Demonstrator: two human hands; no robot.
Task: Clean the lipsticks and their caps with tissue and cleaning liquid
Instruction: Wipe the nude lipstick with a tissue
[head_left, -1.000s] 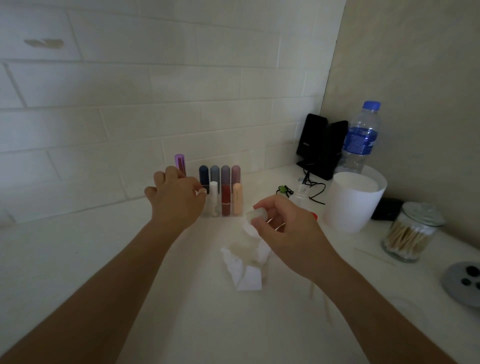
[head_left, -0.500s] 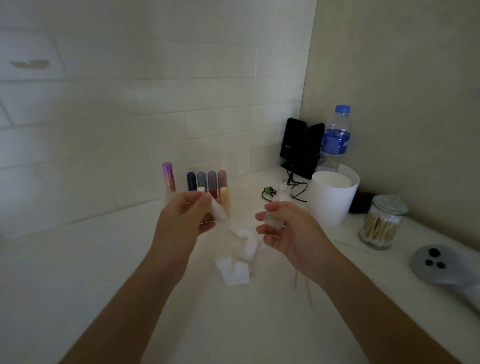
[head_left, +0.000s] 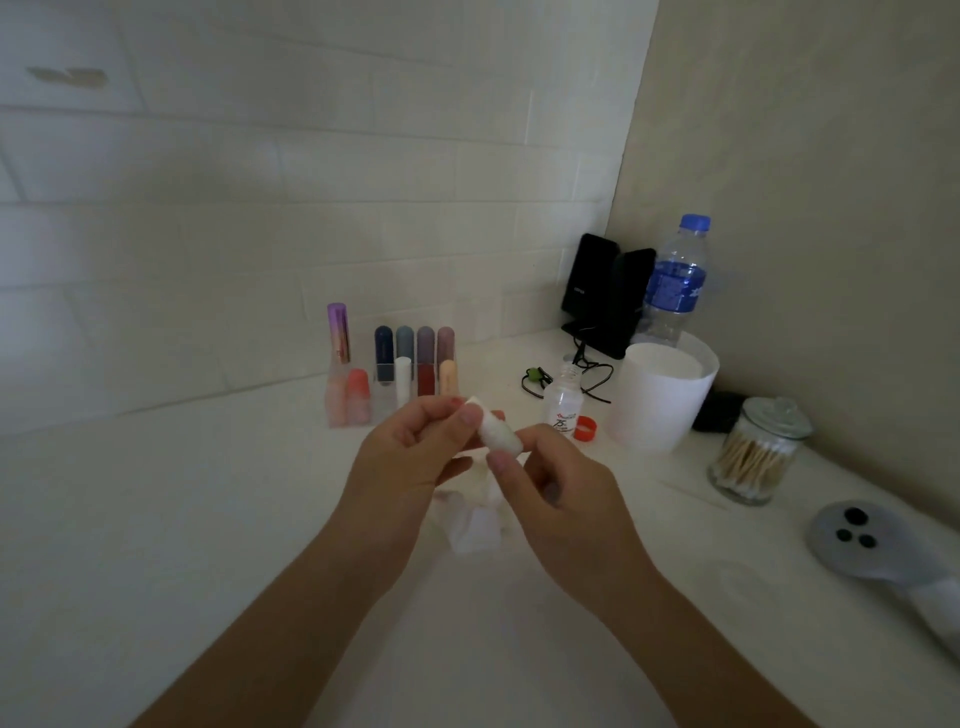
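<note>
My left hand (head_left: 410, 457) and my right hand (head_left: 561, 488) meet above the counter, both pinching one white lipstick tube (head_left: 497, 435). The left fingers hold its upper end, the right thumb and fingers its lower end. A crumpled white tissue (head_left: 475, 527) lies on the counter right under the hands. Behind them a clear holder (head_left: 337, 402) carries several lipsticks (head_left: 426, 364) standing upright. The small cleaning liquid bottle (head_left: 563, 402) stands open to the right, its red cap (head_left: 585, 429) lying beside it.
A white cup (head_left: 662, 405), a water bottle (head_left: 674, 283) and black devices with a cable (head_left: 605, 296) crowd the right corner. A glass jar of cotton swabs (head_left: 756, 460) and a grey round device (head_left: 857, 535) sit along the right wall.
My left hand drew back from the holder with a white tube in it. My right hand, which held a small white piece, came in to meet it.
</note>
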